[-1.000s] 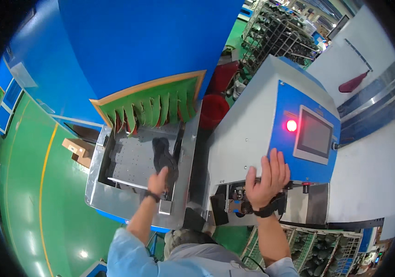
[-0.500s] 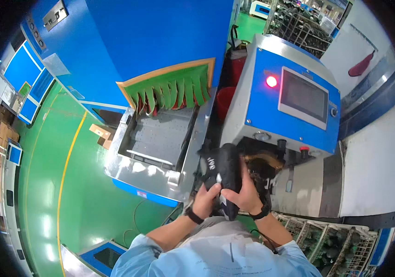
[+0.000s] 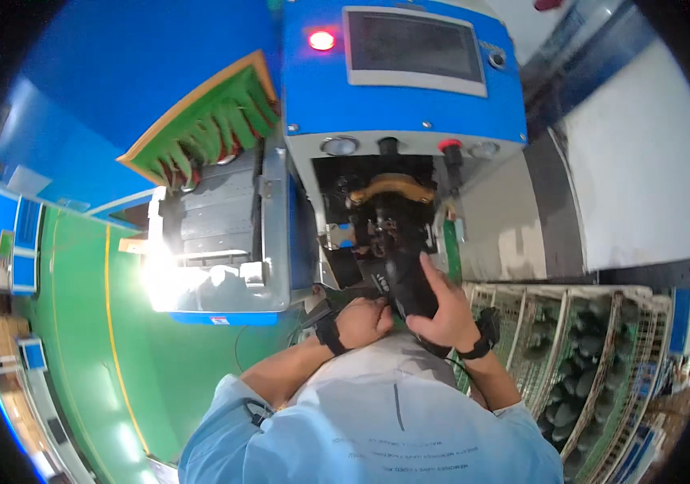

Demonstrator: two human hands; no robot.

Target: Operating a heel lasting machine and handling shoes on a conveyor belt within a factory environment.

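Observation:
A black shoe upper (image 3: 409, 282) with small white lettering on its side is between my hands, in front of the opening of a blue and grey machine. Its far end reaches toward the dark clamp parts (image 3: 385, 230) under a curved brass-coloured piece (image 3: 393, 187). My right hand (image 3: 448, 313) grips the upper from the right, the index finger stretched along it and the thumb across its near end. My left hand (image 3: 361, 323) is curled at the upper's left edge, fingertips against it. The palm sides of both hands are hidden.
The machine's panel carries a dark screen (image 3: 414, 47), a lit red lamp (image 3: 322, 40) and a red-topped button (image 3: 449, 145). At left stands a metal conveyor tray (image 3: 276, 242) below a green strip curtain (image 3: 216, 121). A wire rack (image 3: 514, 323) with dark shoe-shaped pieces is at lower right.
The view has swung right, so the machine now lies straight ahead. The shoe upper has moved to the machine's opening. My left hand has shifted from its top to its edge and curled.

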